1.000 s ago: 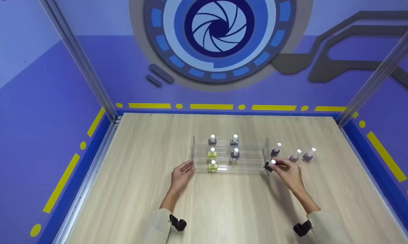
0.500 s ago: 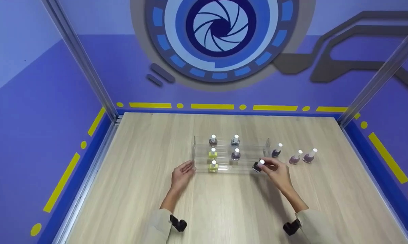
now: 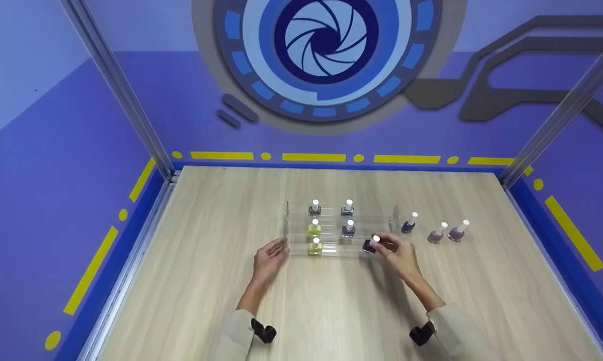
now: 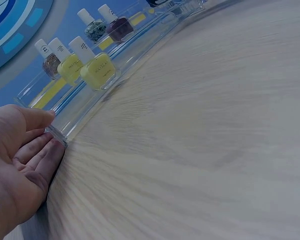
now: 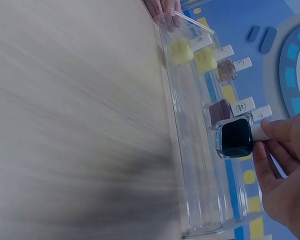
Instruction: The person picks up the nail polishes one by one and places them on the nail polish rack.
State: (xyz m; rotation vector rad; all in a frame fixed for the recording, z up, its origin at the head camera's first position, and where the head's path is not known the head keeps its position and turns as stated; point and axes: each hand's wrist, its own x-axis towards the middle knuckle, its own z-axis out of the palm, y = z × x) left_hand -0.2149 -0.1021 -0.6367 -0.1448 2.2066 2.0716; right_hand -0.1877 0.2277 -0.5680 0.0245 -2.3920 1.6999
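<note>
At the left end of the clear tiered rack (image 3: pixel 339 235), left hand (image 3: pixel 267 260) lies on the wooden table (image 3: pixel 331 311), fingers straight and relaxed, fingertips (image 4: pixel 49 145) touching the rack's corner, gripping nothing. It looks to be steadying the rack; best to leave it pressed there so the acrylic doesn't slide.

Inside the rack, left column: yellow bottle (image 3: pixel 315 245) on front tier, second yellow bottle (image 3: pixel 314 227) on middle tier, brownish bottle (image 3: pixel 315 207) at back. Next column: dark purple bottle (image 3: pixel 349 228) on middle tier, grey-glitter bottle (image 3: pixel 348 208) at back. Front-tier slot under the purple one looks free.

Right of that, right hand (image 3: pixel 399 253) pinches the white cap of the dark bottle (image 3: pixel 369 245), fingers curled on the cap. Bottle is tilted, body at the front tier toward the rack's right half; whether it touches the shelf floor or is just above it can't be told. Wrist view shows the dark bottle (image 5: pixel 235 137) close to the purple one, apart from it.

Doing this step well, as a judgement: bring the bottle upright before setting down, slide it left along the front tier into line with the purple column, base flat on the tier, clear of the front lip. Grip by the cap only, so go slowly; don't knock the neighbours.

Right of the rack, on the table: dark blue bottle (image 3: pixel 409 223) just beside the rack wall, then mauve bottle (image 3: pixel 436 233) and second mauve bottle (image 3: pixel 456 230) close together.
</note>
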